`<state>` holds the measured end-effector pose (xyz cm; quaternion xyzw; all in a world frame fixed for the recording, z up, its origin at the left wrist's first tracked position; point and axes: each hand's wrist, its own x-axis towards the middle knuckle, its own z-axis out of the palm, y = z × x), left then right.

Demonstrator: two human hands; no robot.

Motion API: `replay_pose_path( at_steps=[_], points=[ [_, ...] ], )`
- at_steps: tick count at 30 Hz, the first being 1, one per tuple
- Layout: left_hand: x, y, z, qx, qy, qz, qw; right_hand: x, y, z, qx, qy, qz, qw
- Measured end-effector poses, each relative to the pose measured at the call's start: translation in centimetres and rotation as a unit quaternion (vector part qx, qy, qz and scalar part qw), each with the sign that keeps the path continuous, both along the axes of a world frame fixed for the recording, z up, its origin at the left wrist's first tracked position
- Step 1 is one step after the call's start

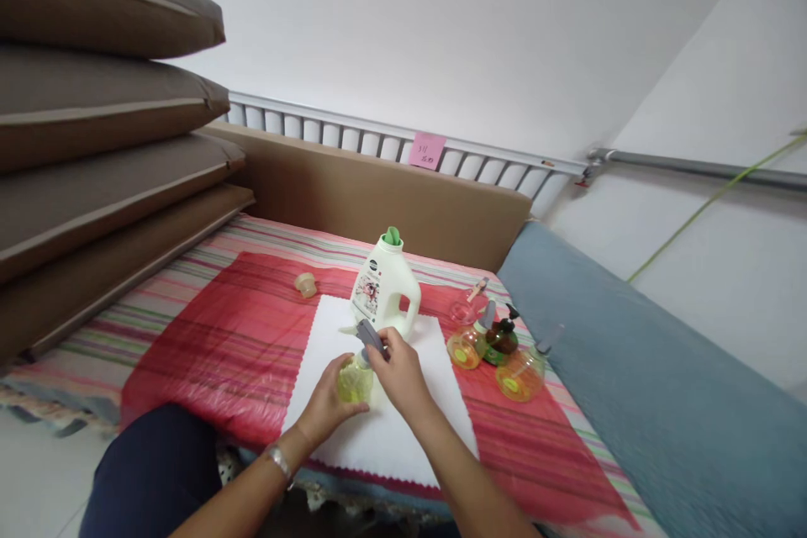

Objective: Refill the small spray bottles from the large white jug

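Observation:
Over the white cloth (328, 441), a small yellow-green spray bottle (355, 384) with a grey spray head (371, 338) is held in both hands. The fingers of my left hand (329, 398) wrap round its clear body from the left. My right hand (398, 370) grips the grey head from the right, thumb and fingers closed on it. Just behind stands a pale green jug (384, 282) with a handle, a printed label and an open neck showing green inside. Its lower part is partly hidden by the spray head and my right hand.
To the right, two clear yellow spray bottles (465, 350), (521, 376) surround a dark green pump bottle (501, 340), with a pink spray bottle (465, 308) behind. A pale cap (306, 284) lies left on the red plastic sheet (208, 336). Brown cushions (119, 160) are stacked at left.

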<state>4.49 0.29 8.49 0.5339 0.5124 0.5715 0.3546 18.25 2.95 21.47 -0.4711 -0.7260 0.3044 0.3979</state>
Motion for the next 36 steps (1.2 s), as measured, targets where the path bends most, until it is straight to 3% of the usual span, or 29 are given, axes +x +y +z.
replay_pose_path(
  at_steps=[9, 17, 23, 36],
  points=[
    [-0.5, -0.4, -0.2, 0.024, 0.031, -0.044, 0.998, 0.3, -0.3, -2.5, -0.051, 0.019, 0.068, 0.996],
    [-0.4, -0.4, -0.5, 0.02, 0.051, -0.04, 0.998, 0.0, 0.0, -4.4, -0.064, 0.053, 0.014, 0.996],
    [-0.5, -0.3, -0.7, 0.038, 0.073, -0.051, 0.995, -0.1, 0.0, -5.8, -0.094, 0.115, 0.053, 0.987],
    [-0.4, -0.3, -0.7, 0.03, 0.063, -0.055, 0.996, -1.5, -0.7, -7.4, -0.131, 0.186, 0.011, 0.974]
  ],
)
